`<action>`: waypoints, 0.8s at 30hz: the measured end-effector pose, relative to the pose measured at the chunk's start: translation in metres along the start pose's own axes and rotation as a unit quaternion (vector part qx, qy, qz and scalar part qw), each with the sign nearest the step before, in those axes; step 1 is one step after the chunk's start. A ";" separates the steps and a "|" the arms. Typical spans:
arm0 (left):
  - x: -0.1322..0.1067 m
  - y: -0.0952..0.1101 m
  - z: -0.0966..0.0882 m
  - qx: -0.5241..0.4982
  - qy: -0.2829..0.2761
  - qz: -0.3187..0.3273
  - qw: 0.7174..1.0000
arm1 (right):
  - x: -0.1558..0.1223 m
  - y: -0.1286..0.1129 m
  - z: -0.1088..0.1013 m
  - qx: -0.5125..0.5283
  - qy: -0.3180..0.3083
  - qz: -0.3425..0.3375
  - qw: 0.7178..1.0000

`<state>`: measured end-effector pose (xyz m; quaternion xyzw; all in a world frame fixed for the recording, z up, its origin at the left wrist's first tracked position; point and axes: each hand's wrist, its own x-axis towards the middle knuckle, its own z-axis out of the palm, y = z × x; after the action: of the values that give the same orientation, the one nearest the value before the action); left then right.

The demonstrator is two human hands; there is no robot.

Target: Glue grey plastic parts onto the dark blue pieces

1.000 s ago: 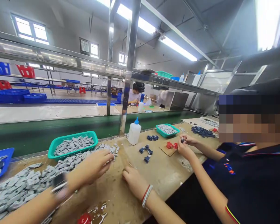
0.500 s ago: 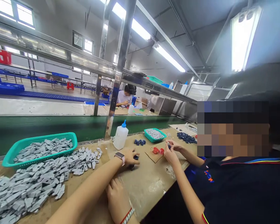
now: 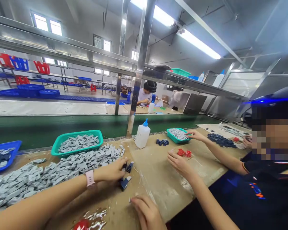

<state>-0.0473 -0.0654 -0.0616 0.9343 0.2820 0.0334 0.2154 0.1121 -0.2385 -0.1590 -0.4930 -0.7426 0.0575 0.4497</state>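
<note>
My left hand point(image 3: 114, 170), with a pink watch strap at the wrist, is low over the table beside the grey parts. Its fingers are curled on a dark blue piece, mostly hidden by them. Against the fingertips lie another dark blue piece point(image 3: 130, 167) and a dark blue piece with a grey end point(image 3: 125, 183). Closer to the front edge is my right hand point(image 3: 147, 210), fingers bent together. A tiny pale bit shows at its fingertips, too small to name. A pile of light grey plastic parts point(image 3: 62, 172) spreads on the left.
Green baskets point(image 3: 100, 138) of grey parts, a blue tray point(image 3: 18, 147) and a white bottle point(image 3: 142, 135) line the back. Something red and glossy point(image 3: 81, 224) lies at the front. On the right, a co-worker's hands point(image 3: 180, 162) are near red pieces point(image 3: 184, 152) and a green basket point(image 3: 176, 140).
The view has swung left. My left hand has come left across the table, to beside the grey pile, with dark blue pieces. My right hand is now clear of the left forearm.
</note>
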 end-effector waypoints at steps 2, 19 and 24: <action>-0.017 -0.005 -0.014 0.010 -0.032 0.046 0.998 | -0.004 -0.003 -0.003 0.071 0.011 0.079 0.994; -0.059 -0.015 -0.031 0.065 0.051 0.092 0.992 | 0.010 -0.087 0.027 0.114 -0.009 0.190 0.975; -0.171 -0.011 -0.046 -0.094 0.172 -0.044 0.980 | 0.010 -0.095 0.044 0.090 -0.020 0.127 0.988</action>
<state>-0.2049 -0.1317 -0.0146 0.8769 0.3513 0.2103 0.2518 0.0143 -0.2634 -0.1284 -0.5396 -0.6746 0.1910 0.4661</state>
